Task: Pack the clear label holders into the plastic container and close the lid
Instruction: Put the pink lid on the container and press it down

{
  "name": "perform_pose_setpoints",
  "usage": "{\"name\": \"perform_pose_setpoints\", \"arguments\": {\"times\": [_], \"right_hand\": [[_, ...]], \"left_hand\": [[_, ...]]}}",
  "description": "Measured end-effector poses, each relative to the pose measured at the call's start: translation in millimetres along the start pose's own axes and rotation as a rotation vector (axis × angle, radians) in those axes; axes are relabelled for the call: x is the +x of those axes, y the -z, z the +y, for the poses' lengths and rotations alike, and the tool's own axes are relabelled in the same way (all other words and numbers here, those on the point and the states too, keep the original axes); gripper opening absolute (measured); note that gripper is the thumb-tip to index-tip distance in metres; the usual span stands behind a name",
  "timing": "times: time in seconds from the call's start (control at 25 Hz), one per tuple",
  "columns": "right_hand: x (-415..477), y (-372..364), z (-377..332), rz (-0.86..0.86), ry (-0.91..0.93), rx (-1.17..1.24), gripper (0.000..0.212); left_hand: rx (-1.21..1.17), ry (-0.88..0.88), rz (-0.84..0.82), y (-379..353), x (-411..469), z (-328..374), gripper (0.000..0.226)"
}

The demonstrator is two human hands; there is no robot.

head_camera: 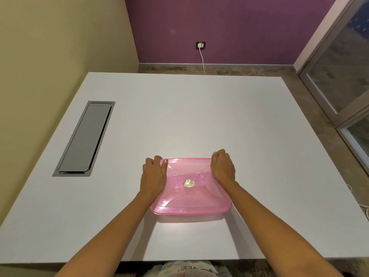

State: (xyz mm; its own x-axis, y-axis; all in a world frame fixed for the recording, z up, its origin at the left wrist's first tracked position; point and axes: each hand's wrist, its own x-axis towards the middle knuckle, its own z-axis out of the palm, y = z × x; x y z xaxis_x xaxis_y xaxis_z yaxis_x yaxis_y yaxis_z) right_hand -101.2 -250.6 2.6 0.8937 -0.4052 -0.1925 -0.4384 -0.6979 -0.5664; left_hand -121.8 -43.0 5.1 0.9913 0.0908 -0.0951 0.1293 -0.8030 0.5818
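Head view: my left hand [153,173] and right hand [222,166] curl over the far corners of the pink lid [189,198], near the tabletop's [199,116] front edge; I'd press both down evenly.

- Soft, even light from above; the white table [199,116] reads bright.
- A small glare spot marks the middle of the pink lid [189,197]; a soft shadow lies on the table along its near edge.
- Wide-angle bending splays the table's edges; the bottom strip is blurred.
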Motion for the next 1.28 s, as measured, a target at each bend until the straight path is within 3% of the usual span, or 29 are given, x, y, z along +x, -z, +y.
{"name": "perform_pose_setpoints", "arguments": {"times": [0.32, 0.56, 1.0, 1.28], "right_hand": [[8.2, -4.6, 1.8, 0.005, -0.016, 0.012, 0.035], [12.2, -1.6, 0.1, -0.071, 0.031, -0.146, 0.028], [25.7, -5.5, -5.4, -0.102, 0.025, -0.172, 0.027], [28.8, -9.6, -3.1, -0.015, -0.027, -0.092, 0.048]], "left_hand": [[-0.091, 0.032, 0.007, -0.1, 3.2, 2.3, 0.032], [-0.041, 0.111, -0.017, -0.3, 6.5, 9.6, 0.039], [0.069, 0.168, 0.056, -3.6, 9.5, 16.7, 0.042], [0.148, 0.088, 0.121, -7.8, 16.5, 19.9, 0.042]]}}
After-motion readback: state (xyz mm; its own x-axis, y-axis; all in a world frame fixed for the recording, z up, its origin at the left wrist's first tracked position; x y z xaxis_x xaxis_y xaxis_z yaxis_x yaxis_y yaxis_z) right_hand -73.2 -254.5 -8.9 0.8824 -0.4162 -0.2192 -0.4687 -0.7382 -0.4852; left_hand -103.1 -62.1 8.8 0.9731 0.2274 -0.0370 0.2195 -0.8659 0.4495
